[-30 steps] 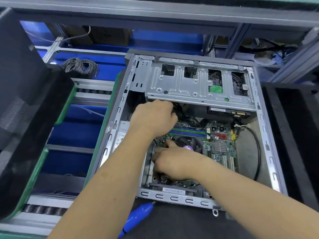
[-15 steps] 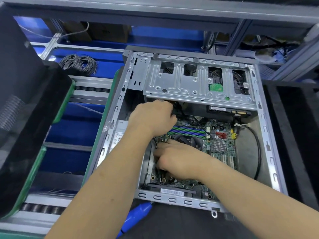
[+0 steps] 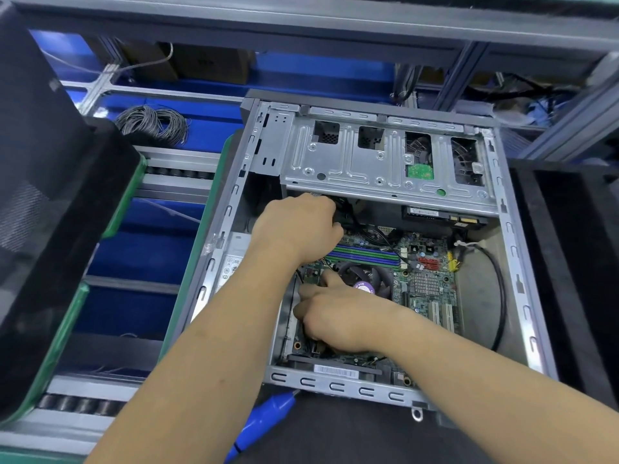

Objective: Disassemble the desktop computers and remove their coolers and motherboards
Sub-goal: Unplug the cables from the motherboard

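Cooler (image 3: 363, 277) just beside both hands (image 3: 338, 316)

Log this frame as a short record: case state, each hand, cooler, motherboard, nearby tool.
case: open case, side panel off
left hand: left hand curled around black cables under the drive cage
right hand: right hand beside the cooler, fingertips hidden
cooler: cooler still mounted
motherboard: motherboard still in case
tool: blue screwdriver in front of case

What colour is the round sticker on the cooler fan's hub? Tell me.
Purple, on the cooler fan; head view.
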`<move>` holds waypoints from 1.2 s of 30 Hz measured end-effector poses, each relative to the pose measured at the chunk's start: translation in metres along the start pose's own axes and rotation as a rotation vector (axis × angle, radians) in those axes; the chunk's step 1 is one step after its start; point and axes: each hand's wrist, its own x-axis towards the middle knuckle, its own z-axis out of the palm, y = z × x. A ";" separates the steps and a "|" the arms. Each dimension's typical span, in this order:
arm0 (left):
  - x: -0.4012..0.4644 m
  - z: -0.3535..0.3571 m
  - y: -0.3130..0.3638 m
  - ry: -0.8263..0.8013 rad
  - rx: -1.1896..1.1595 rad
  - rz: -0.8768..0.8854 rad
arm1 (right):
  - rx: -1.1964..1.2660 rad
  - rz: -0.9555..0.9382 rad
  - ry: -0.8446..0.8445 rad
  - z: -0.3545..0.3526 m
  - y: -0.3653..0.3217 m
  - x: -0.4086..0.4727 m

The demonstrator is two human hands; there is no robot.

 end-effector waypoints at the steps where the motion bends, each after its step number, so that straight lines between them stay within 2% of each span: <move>1: 0.000 0.000 0.000 0.002 0.006 -0.005 | 0.019 -0.009 -0.029 -0.002 0.000 -0.001; 5: 0.000 -0.001 0.000 0.020 0.012 -0.015 | 0.048 -0.018 -0.068 -0.006 0.001 0.000; 12: 0.001 0.001 0.000 0.000 0.001 0.017 | -0.053 -0.050 0.110 0.008 0.003 -0.005; 19: 0.001 -0.002 0.002 -0.023 -0.023 0.006 | -0.209 -0.117 0.154 0.012 0.003 -0.007; 36: 0.001 -0.005 0.001 -0.044 -0.056 -0.008 | -0.339 -0.232 0.125 0.029 0.012 -0.004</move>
